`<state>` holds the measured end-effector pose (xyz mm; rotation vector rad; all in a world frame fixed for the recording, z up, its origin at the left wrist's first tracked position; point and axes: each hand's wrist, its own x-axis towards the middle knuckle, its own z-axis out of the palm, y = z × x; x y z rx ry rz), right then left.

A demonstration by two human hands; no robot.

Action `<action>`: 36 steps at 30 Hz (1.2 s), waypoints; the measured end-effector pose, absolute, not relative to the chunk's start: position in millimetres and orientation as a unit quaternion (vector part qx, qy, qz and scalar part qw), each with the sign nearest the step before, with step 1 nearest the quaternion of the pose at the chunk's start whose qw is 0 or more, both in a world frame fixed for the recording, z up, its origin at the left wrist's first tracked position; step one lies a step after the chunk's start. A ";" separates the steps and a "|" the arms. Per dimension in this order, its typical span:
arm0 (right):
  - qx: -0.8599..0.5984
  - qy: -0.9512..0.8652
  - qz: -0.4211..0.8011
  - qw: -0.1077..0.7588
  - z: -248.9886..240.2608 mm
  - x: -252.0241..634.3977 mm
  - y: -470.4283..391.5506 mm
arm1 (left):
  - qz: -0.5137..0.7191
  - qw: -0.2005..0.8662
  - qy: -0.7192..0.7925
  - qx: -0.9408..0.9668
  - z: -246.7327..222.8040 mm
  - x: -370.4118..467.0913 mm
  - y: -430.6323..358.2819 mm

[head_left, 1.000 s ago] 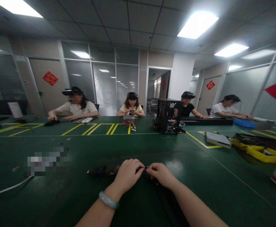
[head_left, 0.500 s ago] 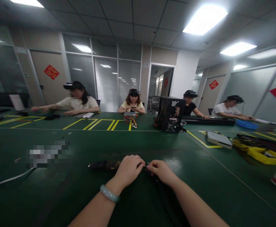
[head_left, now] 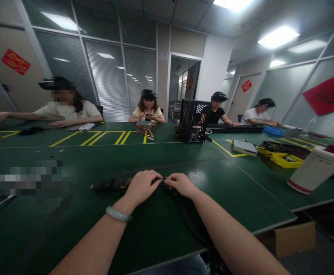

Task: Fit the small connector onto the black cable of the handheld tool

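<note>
My left hand [head_left: 144,185], with a pale green bangle on its wrist, is closed over the right end of a dark, tool-like object [head_left: 109,185] lying on the green table. My right hand [head_left: 180,183] is pinched just beside it, with a small dark piece at the fingertips. Between the two hands the fingertips nearly meet, and the tiny parts there are too small to tell. A black cable [head_left: 185,214] runs from below my right hand toward the table's front edge.
A black computer case [head_left: 193,121] stands mid-table, with a wired metal box [head_left: 144,124] left of it. To the right are a flat silver box [head_left: 245,148], a yellow tray [head_left: 287,161] and a white container [head_left: 317,168]. Several people sit across the table [head_left: 98,160].
The view has shifted right and down, so the table's front edge and the whole white container now show. My hands keep nearly the same pose, close together.
</note>
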<state>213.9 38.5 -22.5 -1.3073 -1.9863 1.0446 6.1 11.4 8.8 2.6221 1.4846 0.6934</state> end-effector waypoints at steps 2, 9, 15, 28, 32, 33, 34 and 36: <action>-0.482 -0.741 0.380 0.272 -23.4 214.7 39.4 | 0.221 0.021 0.479 0.849 8.6 6.4 11.9; -0.479 -0.745 0.381 0.267 -20.8 215.6 37.8 | 0.215 0.019 0.476 0.853 9.6 6.9 12.2; -0.482 -0.742 0.380 0.271 -23.1 215.6 39.0 | 0.207 0.025 0.473 0.856 11.7 6.0 10.7; -0.482 -0.748 0.368 0.269 -19.8 214.0 37.6 | 0.218 0.039 0.488 0.845 12.2 6.7 9.3; -0.487 -0.746 0.370 0.263 -19.4 213.7 37.5 | 0.223 0.032 0.481 0.847 13.0 6.8 9.0; -0.487 -0.746 0.370 0.263 -19.0 213.7 37.1 | 0.224 0.031 0.479 0.848 12.9 6.7 9.0; -0.487 -0.747 0.369 0.262 -18.6 213.7 36.7 | 0.224 0.032 0.479 0.848 12.8 6.7 8.9; -0.486 -0.749 0.369 0.258 -18.0 213.6 36.0 | 0.224 0.034 0.480 0.848 12.8 6.7 8.5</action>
